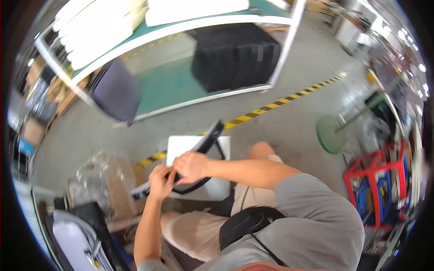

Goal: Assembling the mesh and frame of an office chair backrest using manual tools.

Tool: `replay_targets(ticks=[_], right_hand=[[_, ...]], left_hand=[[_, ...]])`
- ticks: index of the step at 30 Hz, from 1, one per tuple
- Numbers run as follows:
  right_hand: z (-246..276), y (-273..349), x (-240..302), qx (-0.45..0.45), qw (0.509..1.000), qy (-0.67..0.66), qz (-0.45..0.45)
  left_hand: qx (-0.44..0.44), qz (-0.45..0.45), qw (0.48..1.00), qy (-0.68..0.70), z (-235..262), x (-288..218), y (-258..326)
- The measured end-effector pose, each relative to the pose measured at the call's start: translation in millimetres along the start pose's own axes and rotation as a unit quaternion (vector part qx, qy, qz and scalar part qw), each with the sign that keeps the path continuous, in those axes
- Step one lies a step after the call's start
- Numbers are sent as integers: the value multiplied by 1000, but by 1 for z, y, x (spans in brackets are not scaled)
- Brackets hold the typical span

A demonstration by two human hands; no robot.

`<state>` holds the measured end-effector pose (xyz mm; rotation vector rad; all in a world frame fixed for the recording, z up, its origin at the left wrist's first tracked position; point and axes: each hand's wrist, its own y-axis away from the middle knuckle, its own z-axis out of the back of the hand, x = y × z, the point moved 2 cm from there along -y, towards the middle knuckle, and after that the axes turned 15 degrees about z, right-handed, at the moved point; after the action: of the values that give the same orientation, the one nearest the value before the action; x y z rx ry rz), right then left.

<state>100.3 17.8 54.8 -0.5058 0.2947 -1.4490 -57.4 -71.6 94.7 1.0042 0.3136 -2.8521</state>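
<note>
Between my hands is a long dark frame-like piece [209, 138], held aslant over a white surface [180, 143]. Its upper end points away to the right, and its lower end comes out beyond my left hand. My left hand [159, 181] is closed at its edge with the fingers bent. Right beside it, my right hand [192, 165] is closed on the same edge, its fingertips close to the left hand's. A curved black part shows under my right wrist. The exact kind of piece is not clear, and my fingers hide what lies between them.
Ahead stands a white-framed rack [181, 27] with a black block [237, 56] and grey panels [115, 90] on its green lower shelf. Clear plastic wrap [97, 180] lies at the left. To the right are a red-framed cart [375, 185] and a round green base [331, 134].
</note>
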Motion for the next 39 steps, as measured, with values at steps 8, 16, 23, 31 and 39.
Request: replay_targets(ticks=[8,16,23,31,39], right_hand=[[20,-54,4,177,970,-49,-162],[4,-40,-2,120,990,-11,-75],[-4,-32,-1,-68,990,117,49],[-14,-62,18,88,979,-34,-182],[-8,-51,7,54,993,-37,-96]], left_hand=[[-28,134,989,-60,19,29,8],[46,223,971,73,22,34,-8],[18,118,993,4,19,30,2],[27,158,987,-26,30,55,10],[97,266,947,152,35,65,-2]])
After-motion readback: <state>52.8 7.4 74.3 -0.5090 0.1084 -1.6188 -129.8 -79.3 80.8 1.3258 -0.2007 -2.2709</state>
